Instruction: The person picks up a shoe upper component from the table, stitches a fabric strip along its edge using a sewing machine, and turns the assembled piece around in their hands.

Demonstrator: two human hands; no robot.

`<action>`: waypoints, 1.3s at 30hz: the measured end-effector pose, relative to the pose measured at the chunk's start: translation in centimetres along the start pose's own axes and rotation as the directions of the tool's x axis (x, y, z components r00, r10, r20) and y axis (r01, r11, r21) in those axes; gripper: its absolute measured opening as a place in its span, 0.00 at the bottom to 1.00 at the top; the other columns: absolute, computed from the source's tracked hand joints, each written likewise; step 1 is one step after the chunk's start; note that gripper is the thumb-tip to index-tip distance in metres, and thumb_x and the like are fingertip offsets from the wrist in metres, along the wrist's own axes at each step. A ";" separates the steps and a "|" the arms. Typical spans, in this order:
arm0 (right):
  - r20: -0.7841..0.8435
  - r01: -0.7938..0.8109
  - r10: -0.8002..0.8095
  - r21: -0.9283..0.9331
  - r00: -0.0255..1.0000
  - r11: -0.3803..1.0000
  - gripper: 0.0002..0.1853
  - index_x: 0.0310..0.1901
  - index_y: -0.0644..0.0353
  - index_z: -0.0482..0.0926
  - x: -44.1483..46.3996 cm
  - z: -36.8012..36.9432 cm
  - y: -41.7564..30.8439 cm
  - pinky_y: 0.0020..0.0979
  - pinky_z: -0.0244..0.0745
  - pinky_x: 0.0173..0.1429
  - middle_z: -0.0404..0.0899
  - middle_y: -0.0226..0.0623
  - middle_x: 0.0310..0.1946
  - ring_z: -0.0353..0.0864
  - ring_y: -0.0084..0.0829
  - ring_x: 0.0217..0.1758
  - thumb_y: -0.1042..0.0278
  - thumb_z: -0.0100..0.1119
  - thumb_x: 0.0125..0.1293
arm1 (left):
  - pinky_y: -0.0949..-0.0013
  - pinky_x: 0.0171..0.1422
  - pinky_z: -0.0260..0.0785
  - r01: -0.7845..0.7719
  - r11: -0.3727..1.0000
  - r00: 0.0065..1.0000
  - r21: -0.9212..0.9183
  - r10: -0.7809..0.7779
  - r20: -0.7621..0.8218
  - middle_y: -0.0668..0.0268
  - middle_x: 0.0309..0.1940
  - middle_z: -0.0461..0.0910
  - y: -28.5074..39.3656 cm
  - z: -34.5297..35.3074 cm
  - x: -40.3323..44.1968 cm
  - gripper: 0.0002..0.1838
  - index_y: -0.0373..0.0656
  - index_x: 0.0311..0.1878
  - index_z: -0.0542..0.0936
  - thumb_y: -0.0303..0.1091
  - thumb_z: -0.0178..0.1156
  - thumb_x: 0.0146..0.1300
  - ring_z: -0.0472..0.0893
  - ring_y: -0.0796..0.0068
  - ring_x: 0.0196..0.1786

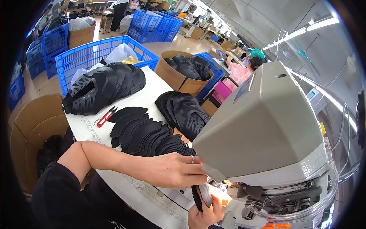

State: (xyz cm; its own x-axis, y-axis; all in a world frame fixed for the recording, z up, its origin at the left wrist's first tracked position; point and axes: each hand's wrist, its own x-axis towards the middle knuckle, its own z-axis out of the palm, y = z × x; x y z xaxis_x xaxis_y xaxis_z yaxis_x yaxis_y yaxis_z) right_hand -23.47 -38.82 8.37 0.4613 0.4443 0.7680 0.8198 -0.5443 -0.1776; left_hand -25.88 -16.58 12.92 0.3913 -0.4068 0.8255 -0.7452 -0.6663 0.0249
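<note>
The right hand [207, 216] is closed on a black-and-grey piece [206, 194], thumb and fingers pinching its lower part. The left hand [177, 170] (a ring on one finger) has its fingers partly bent, the tips at the piece's upper end; whether they pinch it I cannot tell. The piece stands tilted between the two hands, over the near edge of the white table [154, 86] and just beside the sewing machine [263, 126]. Beyond the left forearm, a fanned row of black curved pieces [146, 135] lies mid-table. Red-handled snips [106, 117] rest near the table's left edge, black shoe uppers [110, 86] at its far left corner, and a blue basket [82, 59] stands just past that corner.
</note>
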 end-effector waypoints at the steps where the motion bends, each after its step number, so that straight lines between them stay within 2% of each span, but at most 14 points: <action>1: -0.002 0.009 -0.009 0.009 1.000 1.000 0.19 0.45 0.61 0.84 0.2 -0.1 0.0 0.44 0.73 0.51 0.80 0.42 0.35 0.78 0.47 0.40 0.85 0.58 0.49 | 0.69 0.38 0.81 0.003 1.000 1.000 0.006 -0.003 0.001 0.62 0.45 0.72 0.0 0.0 0.0 0.19 0.37 0.44 0.75 0.23 0.65 0.47 0.81 0.62 0.48; 5: -0.093 0.098 -0.089 0.095 0.992 0.991 0.20 0.46 0.60 0.84 2.1 -0.6 -1.4 0.43 0.73 0.52 0.81 0.42 0.36 0.80 0.47 0.41 0.85 0.58 0.51 | 0.69 0.38 0.81 -0.018 1.000 1.000 -0.024 0.017 -0.026 0.62 0.46 0.73 -0.2 0.0 0.1 0.18 0.37 0.44 0.75 0.24 0.65 0.47 0.81 0.61 0.48; 14: -0.031 0.057 -0.057 -0.001 0.998 0.998 0.20 0.48 0.58 0.84 0.9 -0.2 -0.3 0.41 0.72 0.53 0.82 0.41 0.38 0.80 0.45 0.44 0.84 0.61 0.52 | 0.69 0.37 0.81 -0.023 0.999 1.000 -0.031 0.022 -0.022 0.62 0.46 0.72 -0.4 0.1 0.0 0.18 0.36 0.43 0.75 0.24 0.65 0.47 0.81 0.62 0.48; 17: -0.055 0.121 -0.117 0.072 0.992 0.990 0.20 0.49 0.59 0.84 2.8 -0.8 -1.5 0.41 0.72 0.53 0.82 0.41 0.39 0.80 0.44 0.45 0.84 0.61 0.53 | 0.70 0.37 0.81 -0.028 0.999 0.999 -0.036 0.027 -0.019 0.62 0.46 0.73 -0.5 -0.1 0.0 0.19 0.36 0.44 0.75 0.23 0.65 0.46 0.81 0.63 0.48; 20: -0.080 0.145 -0.140 0.067 0.987 0.987 0.20 0.49 0.58 0.84 3.2 -0.9 -1.9 0.41 0.71 0.54 0.82 0.39 0.40 0.79 0.43 0.45 0.84 0.62 0.53 | 0.70 0.37 0.80 -0.020 0.999 1.000 -0.043 0.019 -0.020 0.62 0.46 0.73 -0.5 0.0 0.0 0.19 0.36 0.45 0.75 0.23 0.65 0.47 0.81 0.63 0.49; 23: 0.005 0.136 -0.136 0.023 0.991 0.991 0.20 0.49 0.58 0.83 2.4 -1.0 -0.5 0.41 0.71 0.54 0.82 0.39 0.41 0.79 0.43 0.46 0.84 0.61 0.53 | 0.70 0.38 0.80 -0.007 1.000 1.000 -0.028 0.007 0.004 0.61 0.47 0.73 -0.3 -0.1 -0.1 0.19 0.36 0.46 0.75 0.24 0.65 0.47 0.80 0.62 0.51; 26: -0.116 0.182 -0.176 0.052 0.978 0.982 0.20 0.49 0.59 0.83 2.9 -0.6 -1.2 0.41 0.71 0.54 0.82 0.39 0.41 0.79 0.43 0.46 0.84 0.61 0.53 | 0.70 0.39 0.80 -0.020 1.000 1.000 -0.023 0.020 0.003 0.61 0.47 0.73 -0.5 -0.3 0.1 0.19 0.36 0.46 0.75 0.24 0.64 0.47 0.80 0.63 0.50; 29: 0.052 0.149 -0.146 -0.066 0.988 0.987 0.20 0.48 0.60 0.83 1.8 -0.8 0.0 0.41 0.71 0.54 0.82 0.40 0.41 0.79 0.44 0.46 0.86 0.60 0.51 | 0.69 0.40 0.80 -0.018 1.000 1.000 -0.011 0.018 0.010 0.61 0.47 0.73 -0.5 -0.2 0.1 0.19 0.36 0.45 0.75 0.25 0.65 0.48 0.80 0.63 0.49; 32: 0.087 0.241 -0.231 -0.136 0.969 0.961 0.20 0.46 0.61 0.83 3.0 -1.8 -0.6 0.43 0.71 0.54 0.82 0.41 0.41 0.79 0.45 0.46 0.86 0.58 0.49 | 0.68 0.40 0.80 -0.026 0.999 1.000 0.025 0.027 -0.015 0.62 0.46 0.74 -0.2 -0.3 0.2 0.18 0.37 0.44 0.75 0.26 0.64 0.48 0.81 0.64 0.48; 35: 0.036 0.259 -0.257 -0.118 0.966 0.959 0.21 0.45 0.63 0.83 2.7 -1.6 -0.3 0.44 0.71 0.53 0.81 0.42 0.40 0.79 0.46 0.46 0.86 0.55 0.47 | 0.69 0.40 0.80 -0.039 0.994 0.996 0.097 0.047 -0.076 0.63 0.45 0.74 0.5 0.1 0.4 0.16 0.38 0.42 0.76 0.27 0.64 0.48 0.81 0.66 0.47; 38: 0.096 0.194 -0.181 -0.147 0.979 0.970 0.21 0.44 0.64 0.82 2.0 -1.7 -0.2 0.45 0.71 0.51 0.80 0.42 0.38 0.79 0.46 0.45 0.86 0.53 0.45 | 0.71 0.39 0.79 -0.030 0.996 0.998 0.080 0.035 -0.060 0.64 0.45 0.75 0.0 0.5 -0.3 0.15 0.39 0.41 0.76 0.27 0.64 0.48 0.81 0.68 0.45; 39: 0.062 0.209 -0.203 -0.111 0.977 0.972 0.22 0.44 0.64 0.82 2.2 -1.7 -0.1 0.44 0.71 0.50 0.79 0.42 0.37 0.79 0.46 0.45 0.85 0.53 0.42 | 0.71 0.39 0.79 -0.024 0.997 0.999 0.069 0.027 -0.041 0.63 0.45 0.75 -0.3 0.4 -0.5 0.15 0.39 0.41 0.76 0.27 0.64 0.48 0.81 0.68 0.44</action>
State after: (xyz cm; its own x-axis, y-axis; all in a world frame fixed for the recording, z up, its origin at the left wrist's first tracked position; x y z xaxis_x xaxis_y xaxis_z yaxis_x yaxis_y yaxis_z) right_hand -23.15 -39.04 11.12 0.3058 0.5888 0.7482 0.8551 -0.5154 0.0562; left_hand -25.59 -16.41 12.26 0.3482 -0.3989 0.8483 -0.7156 -0.6977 -0.0343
